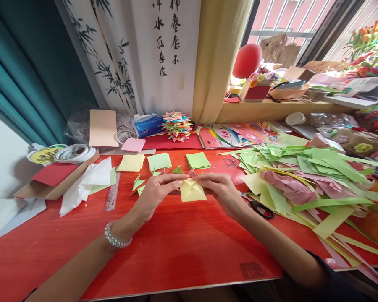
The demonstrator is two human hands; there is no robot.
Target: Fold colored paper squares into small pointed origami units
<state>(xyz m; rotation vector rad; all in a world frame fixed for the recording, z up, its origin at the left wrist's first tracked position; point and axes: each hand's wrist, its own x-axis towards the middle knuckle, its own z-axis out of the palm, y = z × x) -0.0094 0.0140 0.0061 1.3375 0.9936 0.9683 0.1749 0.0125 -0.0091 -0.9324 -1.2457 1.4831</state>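
A small yellow square of paper (193, 193), with crease lines and folded flaps at its top, is held up between both hands. My left hand (157, 191) pinches its upper left corner between thumb and fingers. On the other side, my right hand (222, 191) pinches the upper right corner. Behind the hands lie several small folded paper pieces (137, 182) in green and pink, partly hidden by my fingers. Farther back are stacks of square paper: yellow (130, 162), pale green (159, 161) and brighter green (198, 160).
Black-handled scissors (262, 209) lie right of my right hand, beside a heap of green, yellow and pink paper strips (327, 167). A ruler (112, 193), white tissue (88, 180) and cardboard tray (55, 184) are at left. A multicoloured paper model (177, 126) stands at the back.
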